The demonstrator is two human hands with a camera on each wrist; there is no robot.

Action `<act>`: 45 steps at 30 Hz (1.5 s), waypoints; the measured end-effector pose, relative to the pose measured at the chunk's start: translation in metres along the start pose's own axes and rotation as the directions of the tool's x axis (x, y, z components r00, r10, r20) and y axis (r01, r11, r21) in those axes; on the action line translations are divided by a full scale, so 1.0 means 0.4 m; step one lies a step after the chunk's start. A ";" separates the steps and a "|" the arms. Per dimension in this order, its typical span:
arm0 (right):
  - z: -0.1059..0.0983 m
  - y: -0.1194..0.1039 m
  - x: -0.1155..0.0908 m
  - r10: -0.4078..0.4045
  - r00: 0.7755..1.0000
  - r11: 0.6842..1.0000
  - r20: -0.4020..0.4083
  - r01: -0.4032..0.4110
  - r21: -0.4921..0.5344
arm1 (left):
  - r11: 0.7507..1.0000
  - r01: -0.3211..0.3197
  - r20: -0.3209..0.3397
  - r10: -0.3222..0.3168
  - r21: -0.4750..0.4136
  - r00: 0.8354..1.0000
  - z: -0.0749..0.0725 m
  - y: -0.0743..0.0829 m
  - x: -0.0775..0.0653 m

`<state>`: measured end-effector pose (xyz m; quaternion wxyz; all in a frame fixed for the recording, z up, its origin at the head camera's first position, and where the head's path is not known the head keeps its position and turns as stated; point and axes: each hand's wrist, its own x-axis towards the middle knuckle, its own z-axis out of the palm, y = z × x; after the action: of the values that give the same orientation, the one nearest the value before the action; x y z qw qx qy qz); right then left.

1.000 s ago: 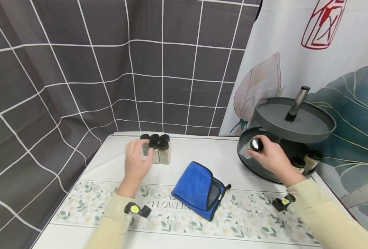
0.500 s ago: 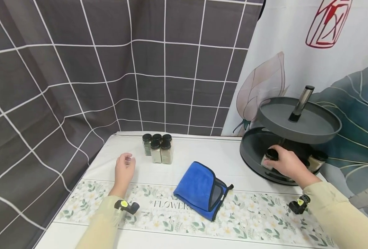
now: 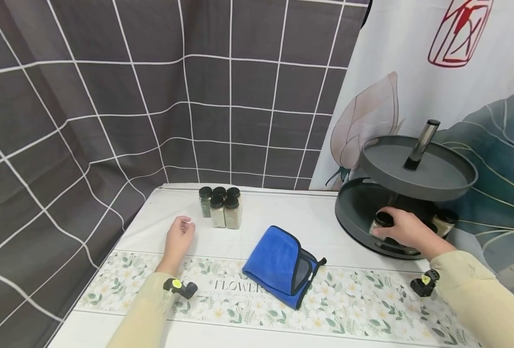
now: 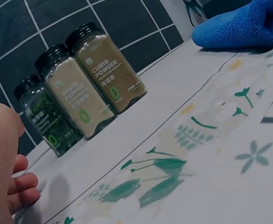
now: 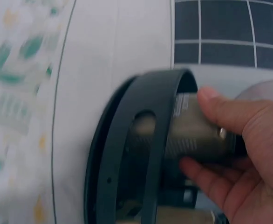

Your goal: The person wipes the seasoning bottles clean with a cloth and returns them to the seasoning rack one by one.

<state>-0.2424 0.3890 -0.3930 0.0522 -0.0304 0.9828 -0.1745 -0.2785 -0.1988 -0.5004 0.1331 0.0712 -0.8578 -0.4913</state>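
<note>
My right hand (image 3: 406, 229) grips a black-capped spice jar (image 5: 192, 128) between thumb and fingers. That jar stands inside the wall of the lower tray (image 3: 348, 212) of a dark grey two-tier rack. At least one more spice jar (image 3: 445, 221) is on this lower level, partly behind my hand. My left hand (image 3: 180, 241) is over the white tabletop, its fingers loosely bent around nothing. Close by it, several spice jars (image 4: 83, 95) stand in a cluster; the left wrist view shows labels reading white pepper and cumin powder.
A folded blue cloth (image 3: 274, 263) with black edging lies mid-table, partly over a floral printed strip (image 3: 348, 309). The rack's upper tray (image 3: 439, 179) overhangs the lower one, with a metal post (image 3: 422, 142) rising from it. A grey checked curtain (image 3: 252, 121) hangs behind the table.
My right hand has carried the jar rightward and down into the lower tray. Away from the jar cluster, my left hand has drawn back toward me, then shifted slightly right.
</note>
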 end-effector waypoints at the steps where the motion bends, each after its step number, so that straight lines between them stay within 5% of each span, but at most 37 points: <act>1: -0.004 0.011 -0.006 -0.008 1.000 1.000 0.005 0.008 -0.003 | 1.000 -0.001 0.008 0.001 -0.003 1.000 0.003 0.004 0.000; 9: -0.036 0.122 -0.056 -0.114 0.993 0.994 0.041 0.113 0.009 | 0.996 -0.079 0.061 0.081 -0.035 0.995 0.038 0.028 0.002; 16: -0.044 0.175 -0.084 -0.119 0.992 0.990 0.046 0.115 0.086 | 0.988 -0.107 0.093 0.117 -0.110 0.989 0.100 0.059 0.004; 20: -0.028 0.155 -0.101 -0.141 0.987 0.990 -0.079 0.139 -0.035 | 0.989 -0.084 0.088 0.095 -0.122 0.992 0.132 0.061 0.005; 22: -0.004 0.136 -0.111 -0.236 0.944 0.966 -0.229 0.202 -0.162 | 0.989 -0.076 0.067 0.085 -0.123 0.994 0.142 0.056 0.005; 23: 0.012 0.124 -0.114 -0.302 0.902 0.944 -0.307 0.239 -0.227 | 0.989 -0.073 0.057 0.080 -0.126 0.995 0.146 0.054 0.006; 27: 0.102 0.045 -0.117 -0.567 0.665 0.822 -0.486 0.427 -0.375 | 0.990 -0.082 0.037 0.087 -0.117 0.996 0.150 0.049 0.007; 29: 0.152 -0.024 -0.116 -0.628 0.611 0.778 -0.483 0.514 -0.361 | 0.990 -0.089 0.036 0.094 -0.108 0.995 0.149 0.046 0.009; 30: 0.177 -0.065 -0.116 -0.642 0.602 0.765 -0.476 0.545 -0.343 | 0.990 -0.093 0.037 0.097 -0.103 0.995 0.148 0.045 0.010; 32: 0.225 -0.158 -0.117 -0.654 0.615 0.752 -0.440 0.591 -0.292 | 0.990 -0.099 0.038 0.103 -0.099 0.994 0.147 0.043 0.012; 35: 0.290 -0.299 -0.123 -0.662 0.673 0.747 -0.332 0.632 -0.207 | 0.989 -0.121 0.052 0.126 -0.084 0.991 0.148 0.040 0.014; 40: 0.388 -0.488 -0.129 -0.574 0.818 0.817 -0.044 0.569 -0.091 | 0.990 -0.118 0.066 0.123 -0.073 0.990 0.151 0.034 0.010; 43: 0.432 -0.549 -0.124 -0.475 0.880 0.865 0.023 0.471 -0.175 | 0.992 -0.059 0.085 0.069 -0.112 0.994 0.144 0.034 0.004; 45: 0.444 -0.571 -0.115 -0.457 0.890 0.858 -0.011 0.437 -0.269 | 0.991 -0.023 0.103 0.038 -0.135 0.994 0.138 0.035 0.000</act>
<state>-0.1674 0.1182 -0.4757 -0.0309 -0.2576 0.9643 -0.0527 -0.2947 -0.1464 -0.5149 0.0998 0.0231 -0.8299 -0.5485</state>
